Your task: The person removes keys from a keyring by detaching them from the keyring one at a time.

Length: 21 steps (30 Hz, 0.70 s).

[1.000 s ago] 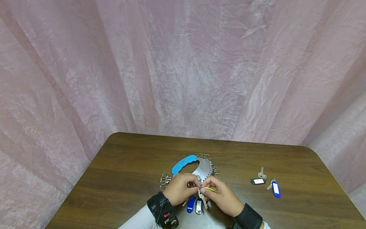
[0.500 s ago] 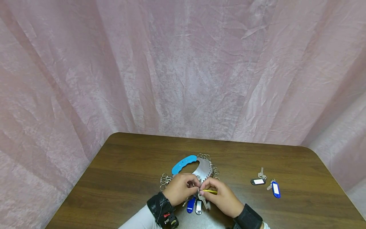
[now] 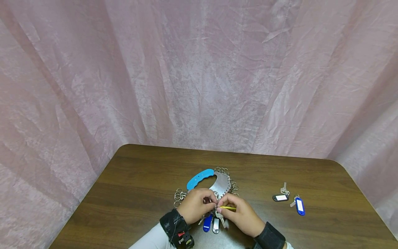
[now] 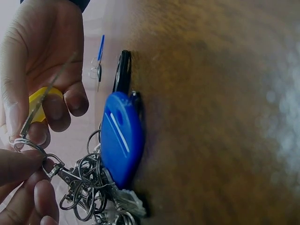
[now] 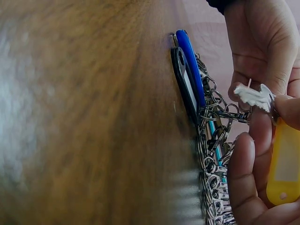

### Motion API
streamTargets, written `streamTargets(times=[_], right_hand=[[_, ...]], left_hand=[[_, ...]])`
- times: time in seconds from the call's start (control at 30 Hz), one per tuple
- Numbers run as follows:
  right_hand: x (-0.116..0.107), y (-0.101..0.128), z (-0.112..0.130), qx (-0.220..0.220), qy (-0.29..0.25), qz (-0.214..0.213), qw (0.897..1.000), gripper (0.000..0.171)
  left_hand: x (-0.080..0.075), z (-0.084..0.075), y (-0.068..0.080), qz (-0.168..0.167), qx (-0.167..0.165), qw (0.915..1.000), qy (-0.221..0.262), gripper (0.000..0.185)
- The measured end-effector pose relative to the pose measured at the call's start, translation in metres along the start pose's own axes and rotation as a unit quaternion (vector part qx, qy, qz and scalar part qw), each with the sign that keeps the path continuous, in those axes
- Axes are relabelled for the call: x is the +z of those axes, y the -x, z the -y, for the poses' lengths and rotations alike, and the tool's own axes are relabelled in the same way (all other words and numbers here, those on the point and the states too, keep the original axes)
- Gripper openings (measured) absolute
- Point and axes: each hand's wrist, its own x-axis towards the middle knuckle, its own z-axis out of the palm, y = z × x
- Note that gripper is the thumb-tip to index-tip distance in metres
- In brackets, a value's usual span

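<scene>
Both hands meet over a key holder, a toothed metal plate (image 3: 221,183) with a light-blue handle (image 3: 199,178) and several clasps and rings. My left hand (image 3: 199,205) pinches a split ring (image 4: 35,146) linked to a snap clasp (image 4: 55,168). Between thumb and curled fingers, my right hand (image 3: 240,212) grips a yellow key tag (image 5: 285,164), its key (image 5: 255,97) sticking out by the fingertips. In the left wrist view the key reaches the split ring; whether the ring passes through it cannot be made out. Below the hands lie a blue key tag (image 3: 207,224) and a black key tag (image 3: 216,226).
On the right of the brown wooden table (image 3: 149,173) lie a black key tag (image 3: 281,197) and another blue key tag (image 3: 300,206), each with a key. A pink curtain (image 3: 199,76) hangs behind the table.
Since a second ago the yellow key tag has tilted from slanting to nearly level, and my right fingers and the key have shifted slightly. My left hand stays in place.
</scene>
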Motion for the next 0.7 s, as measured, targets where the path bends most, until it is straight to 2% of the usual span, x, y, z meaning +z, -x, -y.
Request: streamTargets(times=[0.33,0.7], right_hand=[[-0.0011,0.0001,0.0006,0.017,-0.013,0.008,1.0,0.01],[-0.0006,0.0,-0.0007,0.014,-0.017,0.006,1.0,0.01]], left_hand=[[-0.0005,0.0012,-0.0002,0.001,0.01,0.9999,-0.004,0.015],[-0.001,0.001,-0.0002,0.005,0.023,0.9997,-0.007,0.014]])
